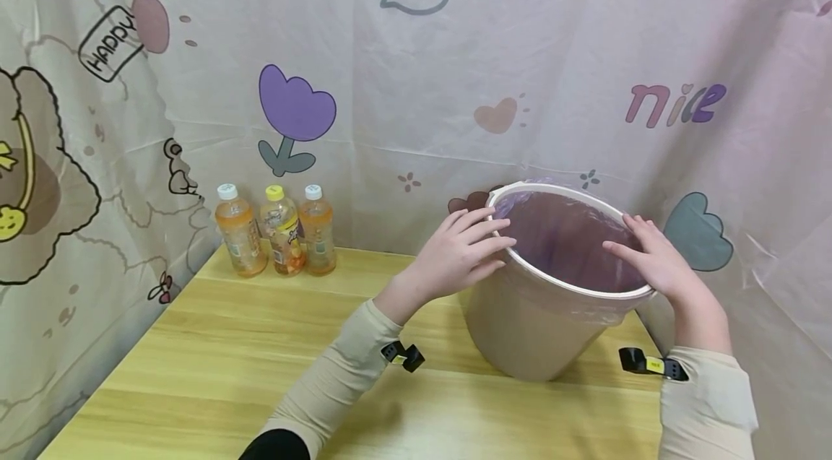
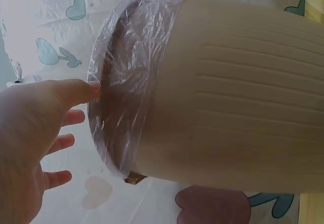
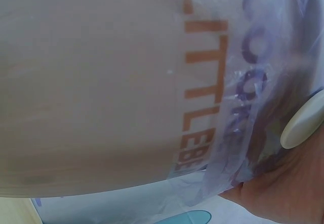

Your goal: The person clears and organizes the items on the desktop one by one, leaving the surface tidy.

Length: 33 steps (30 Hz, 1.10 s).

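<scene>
A beige trash bin [image 1: 526, 330] stands on the wooden table, its mouth facing up. A thin translucent plastic liner [image 2: 136, 82] folds over its edge and hangs a short way down the outside. Around the mouth runs a white rim ring [image 1: 572, 287]. My left hand [image 1: 458, 254] is at the left of the rim, fingers spread and fairly straight, fingertips over the edge; its thumb meets the lined rim in the left wrist view. Across the right side of the rim rests my right hand [image 1: 663, 261], thumb pointing over the opening and fingers extended along the edge.
Three bottles of orange drink stand at the table's back left: a white-capped bottle [image 1: 240, 232], a yellow-capped bottle [image 1: 282, 232] and another white-capped bottle [image 1: 318, 232]. Behind the wooden table [image 1: 227, 366] hangs a printed curtain [image 1: 416, 84], close behind the bin.
</scene>
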Tool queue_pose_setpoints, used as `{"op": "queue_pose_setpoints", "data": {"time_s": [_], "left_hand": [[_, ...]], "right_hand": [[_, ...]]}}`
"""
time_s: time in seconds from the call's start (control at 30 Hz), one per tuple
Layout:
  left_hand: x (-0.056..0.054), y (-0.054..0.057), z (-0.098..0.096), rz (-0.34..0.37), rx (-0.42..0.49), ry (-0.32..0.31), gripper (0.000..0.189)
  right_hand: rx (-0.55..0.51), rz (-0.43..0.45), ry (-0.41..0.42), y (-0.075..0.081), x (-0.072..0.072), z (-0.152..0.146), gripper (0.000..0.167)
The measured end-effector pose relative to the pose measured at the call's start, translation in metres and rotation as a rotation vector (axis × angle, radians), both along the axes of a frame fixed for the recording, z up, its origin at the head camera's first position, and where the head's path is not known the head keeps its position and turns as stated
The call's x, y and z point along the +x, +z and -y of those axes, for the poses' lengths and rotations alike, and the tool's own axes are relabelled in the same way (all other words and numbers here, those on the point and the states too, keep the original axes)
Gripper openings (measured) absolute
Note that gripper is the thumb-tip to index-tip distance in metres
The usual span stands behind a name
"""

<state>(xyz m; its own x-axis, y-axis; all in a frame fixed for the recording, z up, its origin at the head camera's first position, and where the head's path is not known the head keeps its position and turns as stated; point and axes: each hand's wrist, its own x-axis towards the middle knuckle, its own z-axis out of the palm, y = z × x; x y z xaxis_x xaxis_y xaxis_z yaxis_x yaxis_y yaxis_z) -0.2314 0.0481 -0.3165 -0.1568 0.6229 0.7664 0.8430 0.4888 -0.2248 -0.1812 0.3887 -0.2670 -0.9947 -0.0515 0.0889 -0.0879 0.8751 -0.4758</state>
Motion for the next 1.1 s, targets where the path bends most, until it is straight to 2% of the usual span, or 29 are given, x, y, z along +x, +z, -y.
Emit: {"op": "queue_pose_setpoints", "data": {"time_s": [0.23, 0.5, 0.67, 0.9, 1.1], "left_hand": [[-0.001, -0.010, 0.017, 0.031, 0.022, 0.032, 0.035], [-0.005, -0.028, 0.046, 0.083, 0.080, 0.072, 0.036], [-0.008, -0.039, 0.067, 0.130, 0.135, 0.132, 0.038], [-0.012, -0.050, 0.098, 0.242, 0.208, 0.211, 0.035], [-0.016, -0.059, 0.122, 0.296, 0.294, 0.317, 0.033]], "right_hand": [[-0.003, 0.000, 0.000, -0.001, 0.000, -0.001, 0.082], [-0.014, 0.003, -0.006, -0.001, 0.001, -0.001, 0.082], [-0.017, 0.006, -0.003, 0.000, 0.001, 0.000, 0.082], [-0.013, 0.004, -0.006, 0.000, 0.001, 0.000, 0.082], [-0.015, 0.004, -0.008, 0.000, 0.001, 0.001, 0.082]]}}
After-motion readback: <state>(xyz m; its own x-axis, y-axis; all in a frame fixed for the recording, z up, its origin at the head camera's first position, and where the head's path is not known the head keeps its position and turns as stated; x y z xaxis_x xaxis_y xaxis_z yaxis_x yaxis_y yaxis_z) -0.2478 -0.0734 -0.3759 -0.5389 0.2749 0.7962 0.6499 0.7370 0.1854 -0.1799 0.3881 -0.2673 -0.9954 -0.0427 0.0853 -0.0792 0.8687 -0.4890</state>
